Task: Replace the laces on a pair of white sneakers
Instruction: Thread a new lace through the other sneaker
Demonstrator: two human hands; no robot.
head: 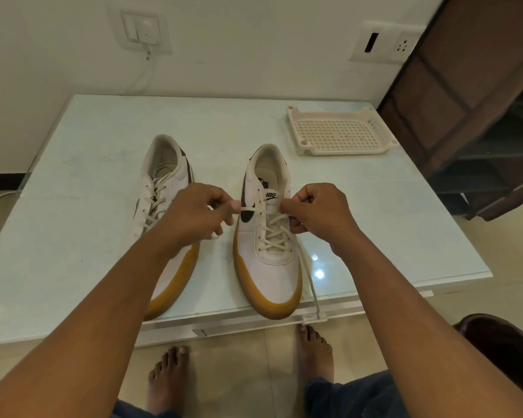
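Two white sneakers with tan soles stand toes toward me on a glass-topped table. The right sneaker carries a cream lace threaded through its eyelets. My left hand pinches one lace end just left of the top eyelets. My right hand grips the lace at the shoe's right side, and the other lace end trails down past the table's front edge. The left sneaker is laced and partly hidden behind my left forearm.
A white perforated plastic tray lies at the table's back right. A dark wooden frame stands to the right. Wall sockets and a cable sit behind the table. My bare feet are on the tiled floor below the front edge.
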